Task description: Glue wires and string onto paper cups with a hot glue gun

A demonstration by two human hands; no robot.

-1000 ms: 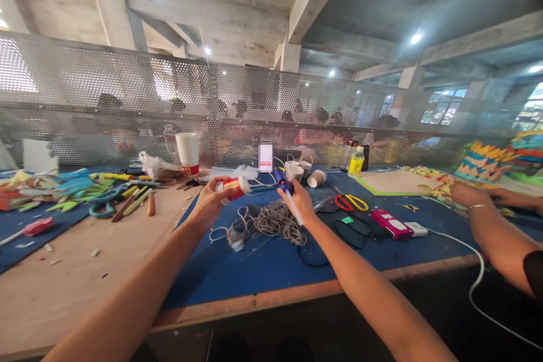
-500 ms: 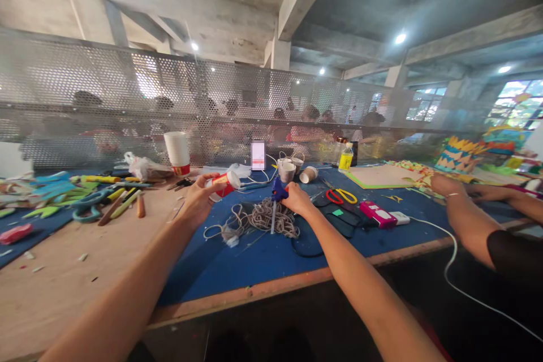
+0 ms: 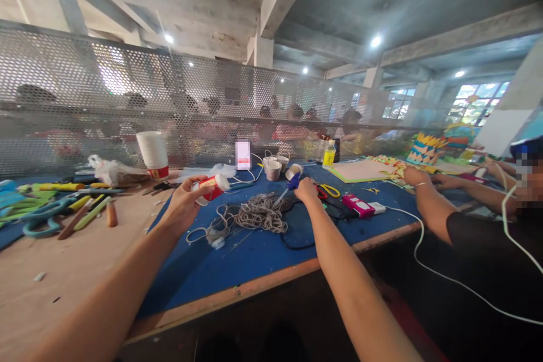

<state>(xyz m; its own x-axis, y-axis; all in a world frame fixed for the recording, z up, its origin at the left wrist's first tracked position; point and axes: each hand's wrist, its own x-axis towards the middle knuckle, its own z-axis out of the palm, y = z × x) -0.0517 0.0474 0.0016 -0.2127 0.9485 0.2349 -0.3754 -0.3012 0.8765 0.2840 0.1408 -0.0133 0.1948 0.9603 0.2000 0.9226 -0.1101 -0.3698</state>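
Note:
My left hand (image 3: pixel 186 199) is closed round a red and white paper cup (image 3: pixel 215 186), which lies tipped on its side in the air above the blue table mat. In my right hand (image 3: pixel 306 188) is a blue glue gun (image 3: pixel 293 181), its pale glue stick (image 3: pixel 280 198) poking out toward the left. Below and between the hands lies a tangled heap of grey-brown cord (image 3: pixel 262 212). Just behind the glue gun, a cord-wrapped cup (image 3: pixel 293 170) rests on its side, near a few upright cord-wrapped cups (image 3: pixel 272 169).
Stacked paper cups (image 3: pixel 153 150), blue-handled scissors (image 3: pixel 46 218) and carving tools stand or lie left. A phone (image 3: pixel 243 155) leans at the back. Rightward are red-and-yellow-handled scissors (image 3: pixel 330 190), a pink box (image 3: pixel 358 205), a yellow bottle (image 3: pixel 329 154) and a co-worker's arm (image 3: pixel 432 209).
My right hand has carried the glue gun rightward, away from above the cord heap, and its stick now slants. The left hand still holds the cup. The view has turned right.

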